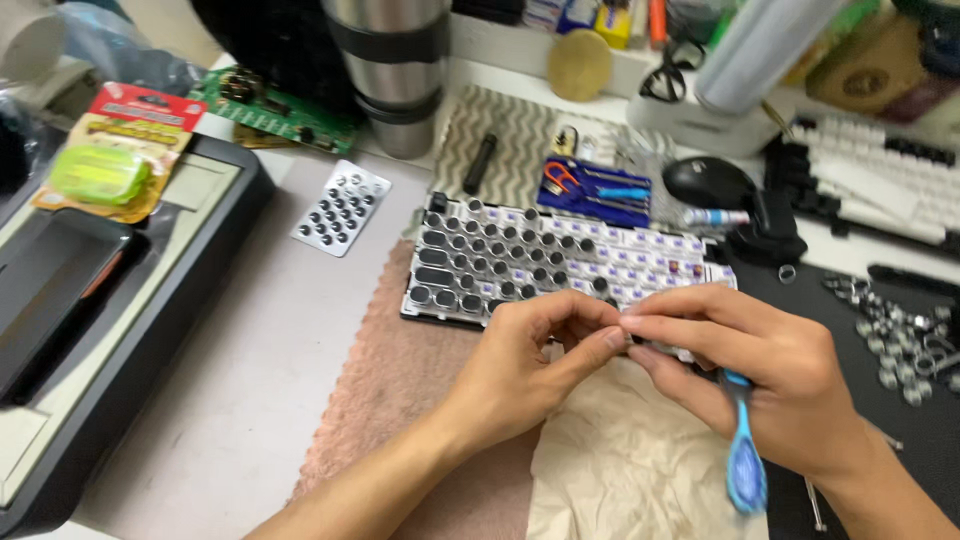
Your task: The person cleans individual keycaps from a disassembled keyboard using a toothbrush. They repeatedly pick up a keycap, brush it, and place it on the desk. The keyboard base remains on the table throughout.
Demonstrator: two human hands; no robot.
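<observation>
A keyboard (520,255) with several round black keycaps on its left half and bare switches on its right lies on a pink cloth (390,370). My left hand (530,365) and my right hand (740,360) meet fingertip to fingertip at the keyboard's near edge, pinching something too small to make out. In my right hand a blue tool (745,455) with a light blue handle hangs down from the palm. Beneath both hands a beige cloth (620,470) is spread.
A tray of round black keycaps (340,207) lies left of the keyboard. A steel tumbler (395,70), a circuit board (275,110), a blue tool kit (598,190), a black mouse (708,180) stand behind. Loose metal parts (895,335) are scattered at right. A dark machine (110,290) fills the left.
</observation>
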